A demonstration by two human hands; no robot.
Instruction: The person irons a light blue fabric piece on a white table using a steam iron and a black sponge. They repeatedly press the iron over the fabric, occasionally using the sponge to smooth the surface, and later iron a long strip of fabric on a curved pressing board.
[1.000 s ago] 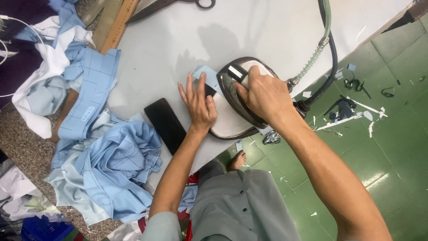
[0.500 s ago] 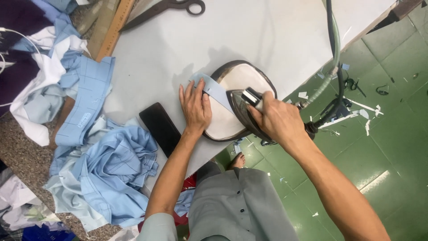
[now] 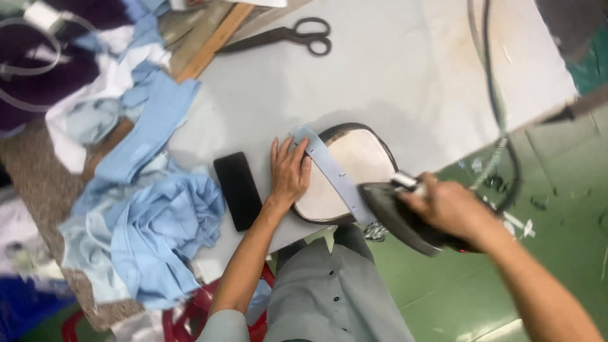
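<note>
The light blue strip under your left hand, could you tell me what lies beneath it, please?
The light blue strip lies across an oval pressing pad with a pale top and dark rim, on the grey table. The left hand hides the pad's left part; the iron covers the strip's lower end.

Fabric strip (image 3: 332,171) lies across the pressing pad (image 3: 354,168) on the tabletop (image 3: 392,76); phone (image 3: 237,190) left of it, scissors (image 3: 285,35) behind, cloth heap (image 3: 158,234) far left.
</note>
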